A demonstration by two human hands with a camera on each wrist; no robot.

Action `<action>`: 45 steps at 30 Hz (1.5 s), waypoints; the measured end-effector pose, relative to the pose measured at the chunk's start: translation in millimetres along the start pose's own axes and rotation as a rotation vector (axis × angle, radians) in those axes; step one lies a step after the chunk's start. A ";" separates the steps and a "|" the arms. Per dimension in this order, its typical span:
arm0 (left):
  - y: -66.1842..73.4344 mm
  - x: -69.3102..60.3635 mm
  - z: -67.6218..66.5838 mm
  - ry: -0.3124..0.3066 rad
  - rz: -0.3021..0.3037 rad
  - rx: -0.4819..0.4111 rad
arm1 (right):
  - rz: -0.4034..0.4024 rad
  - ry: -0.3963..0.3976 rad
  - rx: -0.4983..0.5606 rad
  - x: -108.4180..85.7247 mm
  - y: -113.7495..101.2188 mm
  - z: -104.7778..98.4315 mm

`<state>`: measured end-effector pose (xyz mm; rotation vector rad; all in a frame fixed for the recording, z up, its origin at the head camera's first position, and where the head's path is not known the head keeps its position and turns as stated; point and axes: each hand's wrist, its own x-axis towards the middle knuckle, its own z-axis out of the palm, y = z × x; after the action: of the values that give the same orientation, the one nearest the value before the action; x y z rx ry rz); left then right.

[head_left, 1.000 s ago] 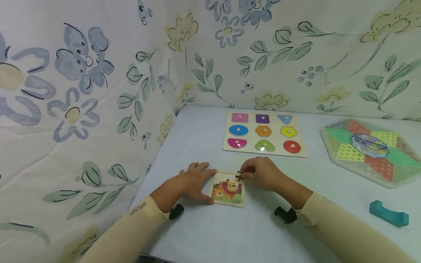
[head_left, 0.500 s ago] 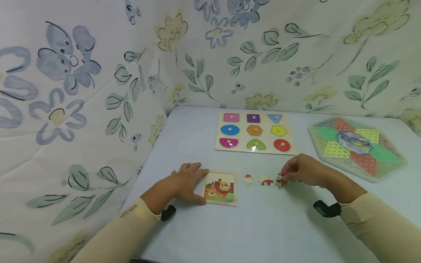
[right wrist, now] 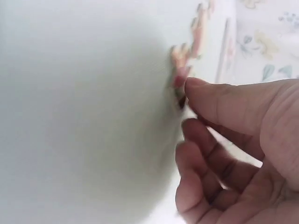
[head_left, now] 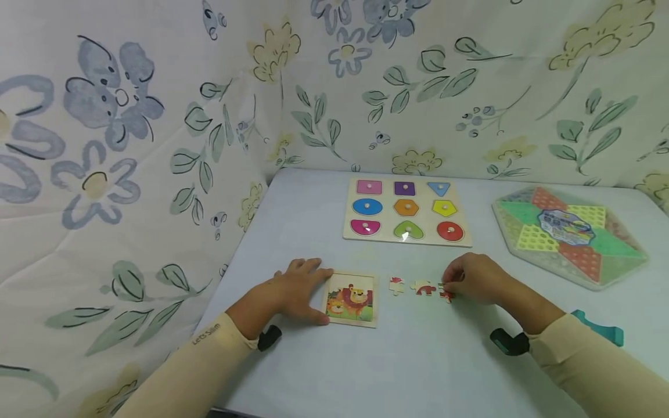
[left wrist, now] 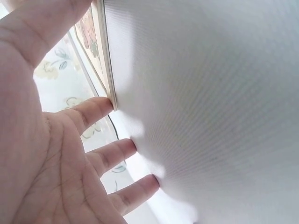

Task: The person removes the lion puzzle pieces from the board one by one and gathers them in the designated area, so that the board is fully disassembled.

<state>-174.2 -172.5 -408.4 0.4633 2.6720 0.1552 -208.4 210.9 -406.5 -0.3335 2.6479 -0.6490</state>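
My left hand lies with spread fingers at the left edge of a small wooden lion puzzle board; thumb and index finger touch its frame. In the left wrist view the other fingertips press on the table. The board's picture is partly filled, with a bare strip along the top. To its right lie a loose jigsaw piece and a second, red-and-cream jigsaw piece. Beside them my right hand pinches a red-brown jigsaw piece between thumb and finger, at table level.
Behind the puzzle lies a wooden shape board with coloured knobbed shapes. A hexagonal board game in clear wrapping sits at the back right. A teal curved block is partly hidden by the right sleeve. Floral cloth hangs behind the table.
My right hand moved from the puzzle board's top right corner out to the right with the jigsaw piece, then slightly back left, beside the two loose pieces. My left hand stayed at the board.
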 end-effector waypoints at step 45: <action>-0.5 -0.3 -1.0 -0.026 -0.024 0.009 | -0.228 0.005 -0.055 44.1 -181.0 95.3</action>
<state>-174.6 -173.0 -407.5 0.4325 2.6526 0.1292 -182.9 3.3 -410.4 -0.6575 2.6588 -0.6470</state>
